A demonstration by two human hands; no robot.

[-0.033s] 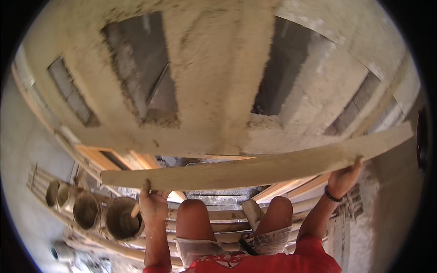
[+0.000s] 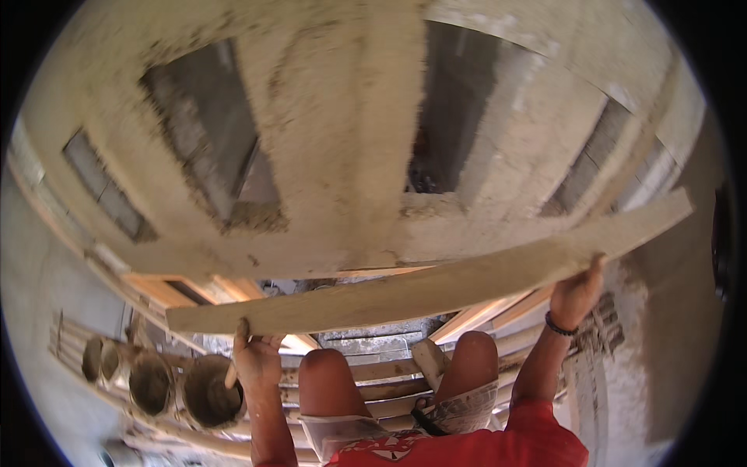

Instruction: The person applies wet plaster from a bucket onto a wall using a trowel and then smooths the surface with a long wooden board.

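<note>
Long board (image 2: pixel 436 293) is held crosswise before the plastered wall (image 2: pixel 319 163), along the far edge of the pole platform (image 2: pixel 383 370), gripped toward opposite ends by the left hand (image 2: pixel 258 359) and right hand (image 2: pixel 576 297), with buckets (image 2: pixel 204 373) near the platform's left end.

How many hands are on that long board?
2: the left hand holds the board by its lower edge toward the left end, the right hand toward the right end. No other hand shows.
</note>
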